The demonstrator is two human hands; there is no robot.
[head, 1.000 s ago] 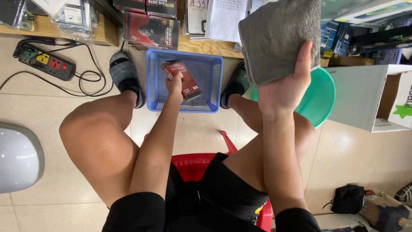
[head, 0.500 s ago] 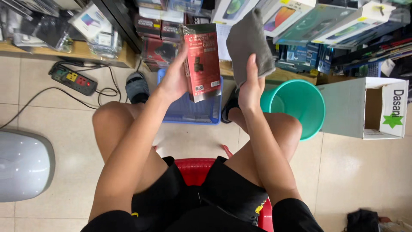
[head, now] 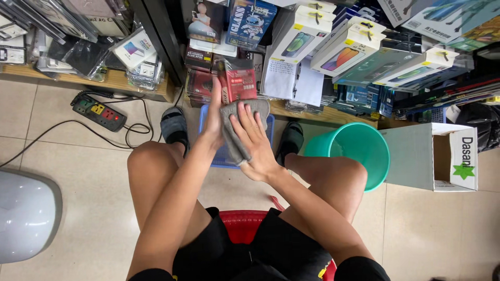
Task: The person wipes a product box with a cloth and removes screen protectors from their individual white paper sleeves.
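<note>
Red flat package (head: 237, 80) in left hand (head: 213, 122), grey cloth (head: 237, 130) under right hand (head: 255, 143).

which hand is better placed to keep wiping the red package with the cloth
Right. The right hand lies flat on the grey cloth; the left hand grips the red package.

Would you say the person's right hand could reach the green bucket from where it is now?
Probably yes: the right hand presses a grey cloth, and the green bucket stands open just beyond the right knee, nothing between.
</note>
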